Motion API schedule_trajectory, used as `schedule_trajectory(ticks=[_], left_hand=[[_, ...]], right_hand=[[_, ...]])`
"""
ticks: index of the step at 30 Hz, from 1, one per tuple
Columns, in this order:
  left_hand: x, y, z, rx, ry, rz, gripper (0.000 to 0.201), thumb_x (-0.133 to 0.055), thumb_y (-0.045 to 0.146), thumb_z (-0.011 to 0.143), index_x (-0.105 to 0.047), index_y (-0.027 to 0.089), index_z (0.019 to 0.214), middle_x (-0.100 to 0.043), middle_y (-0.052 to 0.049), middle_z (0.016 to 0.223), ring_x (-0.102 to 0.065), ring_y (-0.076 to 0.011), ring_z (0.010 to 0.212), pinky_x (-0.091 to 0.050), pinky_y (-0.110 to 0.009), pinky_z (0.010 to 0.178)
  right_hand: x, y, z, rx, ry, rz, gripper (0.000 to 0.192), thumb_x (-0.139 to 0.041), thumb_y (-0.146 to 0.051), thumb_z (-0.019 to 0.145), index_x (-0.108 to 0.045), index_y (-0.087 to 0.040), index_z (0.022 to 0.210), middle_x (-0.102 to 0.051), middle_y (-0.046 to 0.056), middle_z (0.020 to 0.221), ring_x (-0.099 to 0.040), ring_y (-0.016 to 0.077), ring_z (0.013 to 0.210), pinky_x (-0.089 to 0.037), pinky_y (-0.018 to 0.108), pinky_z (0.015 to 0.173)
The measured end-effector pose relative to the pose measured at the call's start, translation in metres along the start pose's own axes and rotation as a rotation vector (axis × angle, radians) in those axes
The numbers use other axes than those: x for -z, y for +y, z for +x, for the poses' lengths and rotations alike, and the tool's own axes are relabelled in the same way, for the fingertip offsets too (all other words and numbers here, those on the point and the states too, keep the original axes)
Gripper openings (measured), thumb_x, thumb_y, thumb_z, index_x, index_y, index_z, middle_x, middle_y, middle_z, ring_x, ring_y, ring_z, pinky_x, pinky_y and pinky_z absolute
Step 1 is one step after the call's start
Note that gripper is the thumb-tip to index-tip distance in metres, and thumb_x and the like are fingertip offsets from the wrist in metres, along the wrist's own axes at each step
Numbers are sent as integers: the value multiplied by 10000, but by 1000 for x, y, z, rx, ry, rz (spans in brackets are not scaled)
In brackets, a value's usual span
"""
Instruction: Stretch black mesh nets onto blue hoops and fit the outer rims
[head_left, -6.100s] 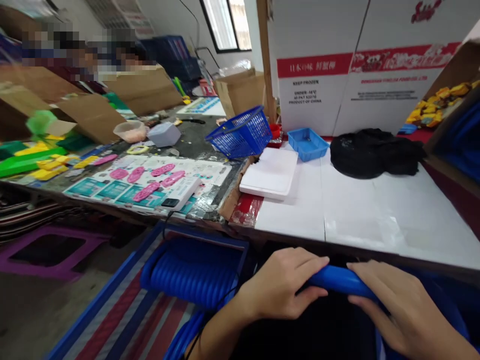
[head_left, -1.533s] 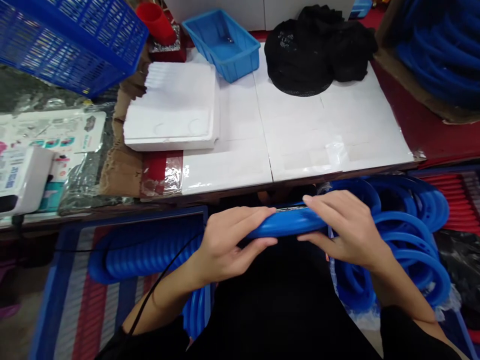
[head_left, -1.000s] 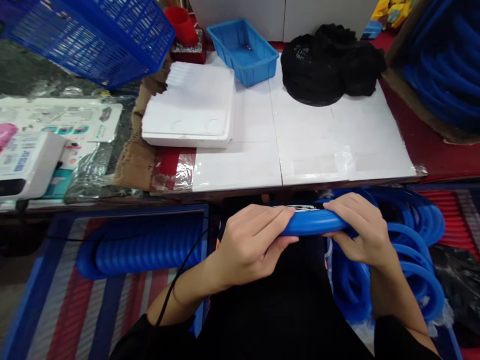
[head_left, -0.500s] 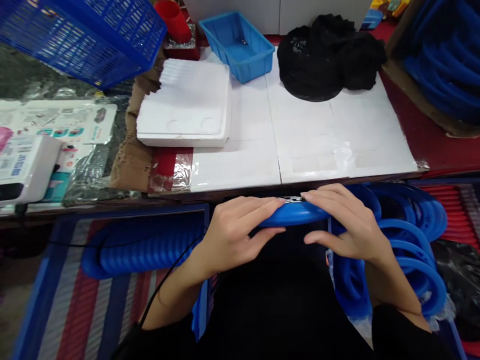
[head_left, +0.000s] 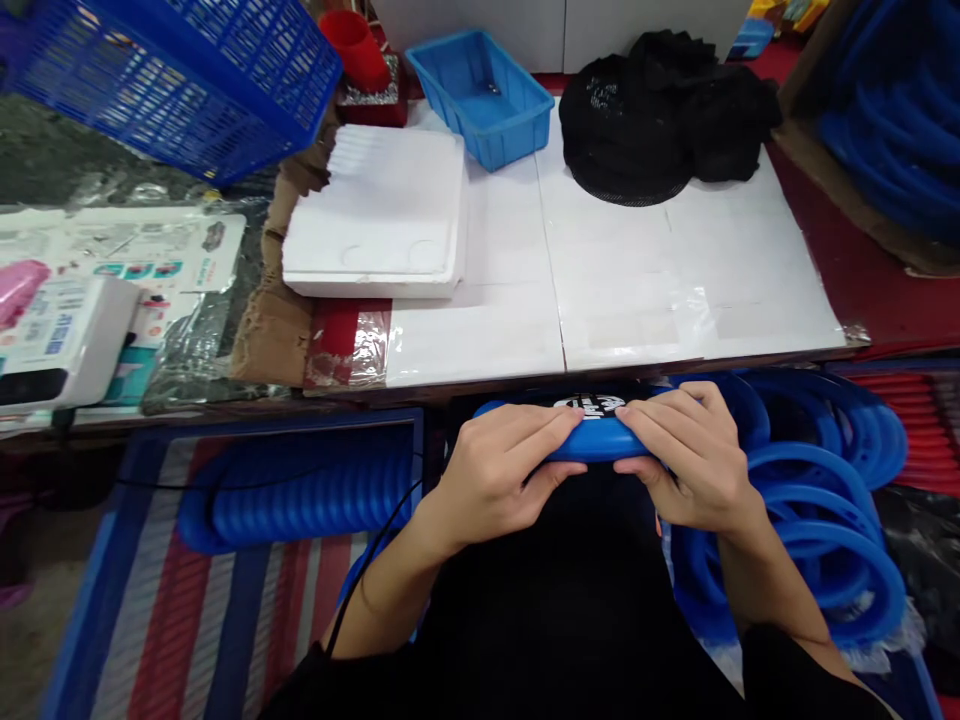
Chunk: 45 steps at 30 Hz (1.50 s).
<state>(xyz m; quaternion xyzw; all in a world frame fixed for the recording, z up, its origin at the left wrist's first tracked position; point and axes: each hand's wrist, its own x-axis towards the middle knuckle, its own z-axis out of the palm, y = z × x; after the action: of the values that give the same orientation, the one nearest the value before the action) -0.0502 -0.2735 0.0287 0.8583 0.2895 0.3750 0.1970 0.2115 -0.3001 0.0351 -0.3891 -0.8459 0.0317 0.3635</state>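
While both hands meet below the table edge, the left hand and right hand grasp one blue ring — fingers curled over its top, thumbs beneath; white lettering shows on it; more blue rings are stacked just right.

A white printed mark sits on the top of the blue ring, between the fingertips of both hands, but its letters are too small and tilted to read. The white box and the printed cards at the left carry print too blurred to make out.
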Motion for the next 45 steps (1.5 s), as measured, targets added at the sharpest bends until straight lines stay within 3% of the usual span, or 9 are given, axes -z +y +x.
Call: schedule_trajectory(ticks=[4,8,11,14,20,27,45], left_hand=[[-3,4,-2,0,45,-17,452,-779,295,983,-692,156,1404,-824,-161,1222,-815,-290,1052,-674,-404,901],[11,0,-7,-19,-8,-99,464,-801,295,975,-696,160,1406,-828,-145,1200,-811,-265,1057,-662,-380,930],[26,-10,-13,-21,-38,-171,483,-800,333,982,-691,202,1434,-824,-125,1222,-800,-268,1095,-625,-461,1063],[33,-17,-18,-17,-40,-228,509,-777,332,995,-667,215,1479,-807,-143,1276,-782,-288,1159,-613,-506,1088],[23,-6,-17,-34,-19,-203,478,-707,297,1032,-659,174,1492,-809,-160,1253,-791,-269,1137,-662,-387,969],[10,6,-17,-142,-103,-52,498,-736,262,1000,-648,187,1484,-816,-143,1269,-800,-294,1106,-674,-439,941],[6,18,-28,-75,-20,33,513,-756,242,979,-656,186,1480,-820,-141,1247,-796,-318,1136,-666,-450,934]], right_hand=[[3,-4,-2,-33,5,18,394,-727,-371,1026,-688,-188,1372,-828,115,1103,-755,287,891,-480,485,834],[16,-2,-4,-40,-103,56,548,-781,-426,996,-642,-208,1479,-823,124,1177,-764,315,997,-521,495,889],[31,7,-11,-86,-143,193,645,-783,-491,984,-606,-217,1540,-803,143,1233,-751,336,1086,-563,517,942],[40,18,-20,-100,-116,332,570,-754,-428,1009,-626,-231,1528,-793,143,1224,-745,338,1109,-594,521,933],[40,17,-28,-122,-61,340,511,-714,-389,1025,-647,-236,1507,-788,146,1206,-753,351,1089,-607,553,925],[30,-19,-17,-34,-273,126,574,-797,-340,985,-612,-169,1501,-794,164,1254,-754,329,1141,-614,494,969],[-5,-38,-21,-67,-10,92,521,-781,-295,970,-658,-196,1467,-829,122,1157,-764,309,976,-579,472,842]])
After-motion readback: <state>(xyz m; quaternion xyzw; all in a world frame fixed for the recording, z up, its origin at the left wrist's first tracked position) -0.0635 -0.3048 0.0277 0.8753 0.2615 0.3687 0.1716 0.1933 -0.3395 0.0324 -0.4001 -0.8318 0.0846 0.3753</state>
